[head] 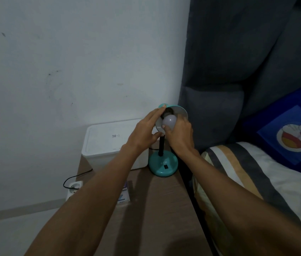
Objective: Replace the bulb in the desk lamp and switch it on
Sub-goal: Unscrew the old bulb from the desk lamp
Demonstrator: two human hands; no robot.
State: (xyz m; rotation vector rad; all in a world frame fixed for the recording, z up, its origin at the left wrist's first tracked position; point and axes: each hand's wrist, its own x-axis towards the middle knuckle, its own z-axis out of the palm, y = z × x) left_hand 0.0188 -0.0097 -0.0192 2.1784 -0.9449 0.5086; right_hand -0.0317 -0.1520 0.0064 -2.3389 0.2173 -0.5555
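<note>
- Right hand (180, 134) has its grip closed around the white bulb (170, 121), thumb on the near side of the globe and fingers wrapped over the far side; the bulb's neck sits at the dark socket (168, 111) inside the shade.
- Left hand (146, 130) has a wide, loose grip, fingers stretched along the outside of the teal lamp shade (181, 112) and thumb below its rim, steadying the shade, not clenched.
- Lamp base (163, 164) stands on the wooden bench (155, 209), just beside a white box (112, 143); its black switch (166, 166) is untouched.
- Whether the bulb is going in or coming out cannot be told; it is unlit.
- To do the step well: keep the bulb in line with the socket, turn by the globe with light pressure, and let the left hand hold the shade still so the base does not twist.
- A small carton (124, 193) lies nearer on the bench.
</note>
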